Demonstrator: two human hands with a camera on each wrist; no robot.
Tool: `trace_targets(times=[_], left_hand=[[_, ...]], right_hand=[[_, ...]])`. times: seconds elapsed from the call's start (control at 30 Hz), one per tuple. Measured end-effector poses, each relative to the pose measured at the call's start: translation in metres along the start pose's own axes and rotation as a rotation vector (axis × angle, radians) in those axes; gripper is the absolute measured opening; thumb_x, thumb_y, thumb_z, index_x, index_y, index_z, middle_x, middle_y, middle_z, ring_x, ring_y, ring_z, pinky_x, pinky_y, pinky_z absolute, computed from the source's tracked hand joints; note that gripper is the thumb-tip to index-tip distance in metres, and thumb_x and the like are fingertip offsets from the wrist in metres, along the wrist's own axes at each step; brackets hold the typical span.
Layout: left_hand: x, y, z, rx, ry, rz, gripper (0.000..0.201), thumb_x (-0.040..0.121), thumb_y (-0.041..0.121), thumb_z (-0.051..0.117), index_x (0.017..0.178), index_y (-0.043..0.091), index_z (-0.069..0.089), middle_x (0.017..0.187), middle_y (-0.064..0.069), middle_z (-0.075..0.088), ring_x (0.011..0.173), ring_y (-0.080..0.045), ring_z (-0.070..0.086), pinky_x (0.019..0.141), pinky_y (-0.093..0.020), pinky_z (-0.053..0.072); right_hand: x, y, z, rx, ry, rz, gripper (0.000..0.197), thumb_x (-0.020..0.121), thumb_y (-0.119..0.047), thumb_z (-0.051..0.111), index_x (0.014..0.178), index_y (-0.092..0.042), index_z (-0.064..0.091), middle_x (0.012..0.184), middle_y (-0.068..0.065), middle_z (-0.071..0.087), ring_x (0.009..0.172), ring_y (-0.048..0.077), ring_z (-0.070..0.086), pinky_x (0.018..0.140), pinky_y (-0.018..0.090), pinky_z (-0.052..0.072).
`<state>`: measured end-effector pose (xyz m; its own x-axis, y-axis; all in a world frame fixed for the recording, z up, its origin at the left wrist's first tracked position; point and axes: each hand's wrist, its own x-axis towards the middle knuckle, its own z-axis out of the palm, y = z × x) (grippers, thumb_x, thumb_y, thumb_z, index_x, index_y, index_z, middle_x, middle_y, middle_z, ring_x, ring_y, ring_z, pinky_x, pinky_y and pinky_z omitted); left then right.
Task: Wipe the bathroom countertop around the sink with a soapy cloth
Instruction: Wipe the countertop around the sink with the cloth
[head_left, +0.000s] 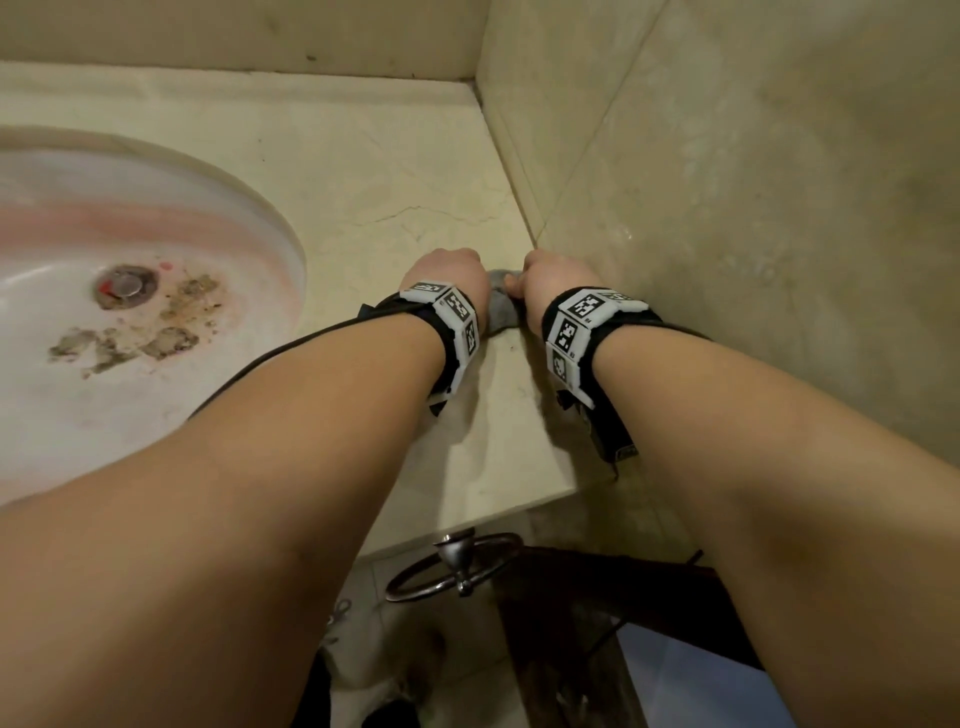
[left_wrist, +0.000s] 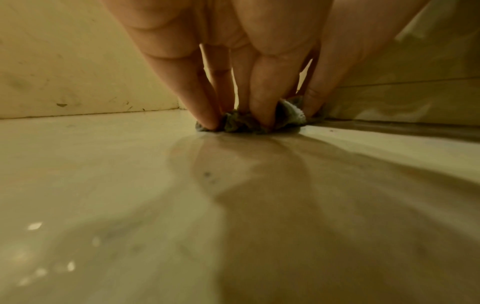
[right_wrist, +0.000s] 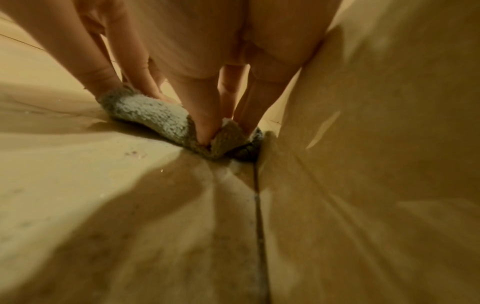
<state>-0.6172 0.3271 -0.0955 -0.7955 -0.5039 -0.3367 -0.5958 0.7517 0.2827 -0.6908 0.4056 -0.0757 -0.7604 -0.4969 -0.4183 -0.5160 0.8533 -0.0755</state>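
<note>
A small grey cloth (head_left: 500, 312) lies bunched on the beige marble countertop (head_left: 374, 171), right of the sink (head_left: 104, 208) and close to the side wall. Both hands are on it, knuckles up. My left hand (head_left: 449, 273) grips its left part. In the left wrist view the fingertips (left_wrist: 259, 121) dig into the crumpled cloth (left_wrist: 237, 124), with the thumb at its right end. My right hand (head_left: 553, 275) grips the right part. In the right wrist view its fingers (right_wrist: 205, 131) pinch folds of the cloth (right_wrist: 153, 115) against the wall joint.
The tiled side wall (head_left: 727, 208) stands just right of my right hand, and the back wall (head_left: 234, 31) is beyond. The white basin holds brown dirt (head_left: 171, 338) near the drain (head_left: 124, 286). A metal towel ring (head_left: 457, 566) hangs below the counter's front edge (head_left: 493, 509).
</note>
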Motion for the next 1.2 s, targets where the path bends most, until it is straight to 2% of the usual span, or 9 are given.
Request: trace_targets(times=[0.2, 0.33, 0.47, 0.57, 0.73, 0.9, 1.13, 1.2], left_hand=[[-0.009, 0.004, 0.001, 0.058, -0.020, 0.046, 0.025, 0.091, 0.009, 0.053, 0.114, 0.002, 0.055, 0.119, -0.016, 0.060, 0.110, -0.034, 0.058, 0.073, -0.032, 0.041], [-0.015, 0.004, 0.003, 0.019, -0.020, 0.035, 0.024, 0.088, 0.006, 0.054, 0.112, 0.002, 0.055, 0.116, -0.017, 0.061, 0.106, -0.034, 0.059, 0.070, -0.031, 0.037], [-0.024, 0.006, 0.005, 0.004, -0.016, 0.042, 0.023, 0.088, 0.006, 0.054, 0.111, 0.003, 0.055, 0.114, -0.017, 0.062, 0.103, -0.034, 0.059, 0.068, -0.031, 0.037], [-0.031, 0.007, 0.009, 0.018, -0.012, 0.056, 0.020, 0.087, 0.008, 0.056, 0.107, 0.005, 0.054, 0.110, -0.016, 0.062, 0.094, -0.032, 0.058, 0.066, -0.031, 0.037], [-0.043, 0.010, 0.015, -0.018, 0.018, 0.046, 0.020, 0.091, 0.011, 0.053, 0.110, 0.005, 0.054, 0.112, -0.017, 0.062, 0.102, -0.033, 0.060, 0.066, -0.031, 0.037], [-0.056, 0.013, 0.019, -0.044, 0.013, 0.021, 0.022, 0.091, 0.010, 0.053, 0.112, 0.005, 0.053, 0.113, -0.017, 0.061, 0.102, -0.034, 0.060, 0.066, -0.031, 0.038], [-0.075, 0.019, 0.027, 0.063, 0.034, 0.105, 0.020, 0.094, 0.010, 0.050, 0.112, 0.002, 0.055, 0.112, -0.015, 0.061, 0.107, -0.033, 0.058, 0.069, -0.030, 0.037], [-0.080, 0.020, 0.030, 0.073, 0.037, 0.111, 0.020, 0.095, 0.010, 0.049, 0.112, 0.001, 0.056, 0.101, -0.012, 0.059, 0.108, -0.032, 0.057, 0.070, -0.030, 0.037]], right_hand=[[-0.011, 0.004, 0.005, -0.011, 0.031, -0.024, 0.032, 0.098, -0.027, 0.040, 0.116, -0.004, 0.053, 0.120, 0.018, 0.061, 0.111, 0.034, 0.057, 0.076, 0.031, 0.040], [-0.020, 0.005, 0.007, -0.017, 0.035, -0.023, 0.030, 0.097, -0.025, 0.040, 0.115, -0.004, 0.053, 0.119, 0.018, 0.061, 0.111, 0.034, 0.057, 0.076, 0.032, 0.041], [-0.030, 0.008, 0.010, -0.003, 0.035, -0.022, 0.030, 0.097, -0.025, 0.040, 0.114, -0.004, 0.053, 0.119, 0.018, 0.061, 0.110, 0.034, 0.057, 0.073, 0.031, 0.037], [-0.041, 0.010, 0.011, -0.013, 0.045, -0.023, 0.029, 0.098, -0.025, 0.040, 0.113, -0.004, 0.054, 0.117, 0.018, 0.062, 0.109, 0.034, 0.058, 0.072, 0.031, 0.037], [-0.060, 0.015, 0.012, -0.074, 0.051, -0.075, 0.032, 0.101, -0.021, 0.035, 0.118, -0.002, 0.055, 0.122, 0.016, 0.057, 0.114, 0.032, 0.056, 0.083, 0.032, 0.043], [-0.076, 0.018, 0.012, -0.134, 0.016, -0.100, 0.032, 0.100, -0.017, 0.036, 0.122, -0.004, 0.056, 0.126, 0.016, 0.054, 0.117, 0.032, 0.053, 0.091, 0.034, 0.044], [-0.101, 0.024, 0.014, -0.229, 0.019, -0.152, 0.032, 0.100, -0.015, 0.036, 0.125, -0.006, 0.055, 0.127, 0.015, 0.054, 0.118, 0.031, 0.054, 0.093, 0.034, 0.044], [-0.106, 0.026, 0.016, -0.230, 0.020, -0.147, 0.032, 0.100, -0.014, 0.037, 0.125, -0.006, 0.055, 0.127, 0.015, 0.054, 0.117, 0.031, 0.055, 0.092, 0.034, 0.045]])
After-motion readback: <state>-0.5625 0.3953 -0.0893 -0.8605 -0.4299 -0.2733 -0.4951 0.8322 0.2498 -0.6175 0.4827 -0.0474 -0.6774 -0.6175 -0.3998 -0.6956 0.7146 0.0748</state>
